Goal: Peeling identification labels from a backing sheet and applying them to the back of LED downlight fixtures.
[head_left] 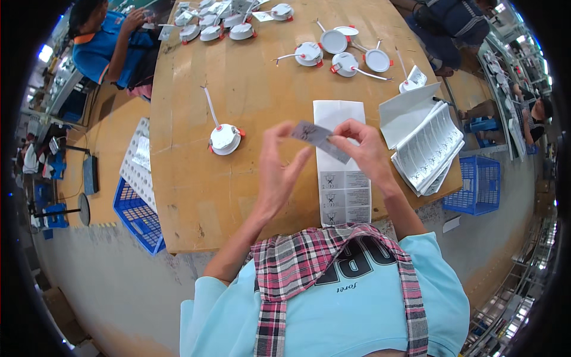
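My right hand (366, 149) pinches one end of a small silver-grey printed label (313, 135) between thumb and fingertips, holding it tilted above the table. My left hand (278, 175) is beside the label's other end, thumb and fingers apart, slightly blurred and gripping nothing. Beneath the label lies a long white backing sheet (346, 184), its upper part bare and its lower part carrying grey printed labels. Left of my hands, a round white downlight (225, 140) with red clips rests on the wooden table (196, 196), its cable pointing away from me.
On the right lies a stack of printed sheets (425, 149). Several downlights (345, 62) sit at the far right, more (241, 31) at the far left. Blue crates (473, 184) stand beside the table. A person in a blue shirt (98, 50) works at the far left.
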Motion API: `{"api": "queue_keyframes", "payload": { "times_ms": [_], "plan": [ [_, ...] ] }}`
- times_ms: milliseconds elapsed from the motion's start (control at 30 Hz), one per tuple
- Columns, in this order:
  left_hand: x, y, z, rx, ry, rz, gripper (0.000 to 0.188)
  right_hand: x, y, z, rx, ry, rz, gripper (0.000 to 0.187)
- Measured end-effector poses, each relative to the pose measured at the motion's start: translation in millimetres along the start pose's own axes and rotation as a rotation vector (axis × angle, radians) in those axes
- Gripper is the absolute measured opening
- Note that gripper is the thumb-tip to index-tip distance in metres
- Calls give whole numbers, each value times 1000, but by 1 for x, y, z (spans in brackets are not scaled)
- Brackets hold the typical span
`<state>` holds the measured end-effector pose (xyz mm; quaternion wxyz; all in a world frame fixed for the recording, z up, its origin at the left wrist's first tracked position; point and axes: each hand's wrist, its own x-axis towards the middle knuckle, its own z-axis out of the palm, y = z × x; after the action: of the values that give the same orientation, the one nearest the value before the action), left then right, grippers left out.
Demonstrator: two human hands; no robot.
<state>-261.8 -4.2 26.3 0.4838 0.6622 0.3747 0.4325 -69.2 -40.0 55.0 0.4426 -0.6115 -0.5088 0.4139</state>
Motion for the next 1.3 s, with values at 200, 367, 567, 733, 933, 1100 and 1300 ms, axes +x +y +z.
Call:
{"api": "queue_keyframes", "payload": {
  "times_ms": [200, 367, 567, 733, 933, 1100, 1300],
  "plan": [
    [15, -52, -76, 981, 576, 204, 60, 3, 7, -7, -76, 10, 86, 15],
    [-3, -65, -61, 626, 234, -62, 63, 11, 0, 2, -35, -56, 126, 16],
    [-20, -32, -40, 295, 162, -126, 74, 30, -14, 13, 6, -192, 116, 19],
    [0, -11, -59, -186, 31, -228, 90, 35, -21, 25, -52, -251, 96, 19],
    [6, 5, -53, -262, -72, -332, 63, 36, -30, 41, -101, -292, 87, 19],
    [13, -12, -65, -391, -68, -461, 23, 37, -33, 46, -107, -284, 95, 20],
    [29, -24, -69, -364, -58, -453, 19, 50, -16, 50, -119, -239, 116, 21]
  ]
}}
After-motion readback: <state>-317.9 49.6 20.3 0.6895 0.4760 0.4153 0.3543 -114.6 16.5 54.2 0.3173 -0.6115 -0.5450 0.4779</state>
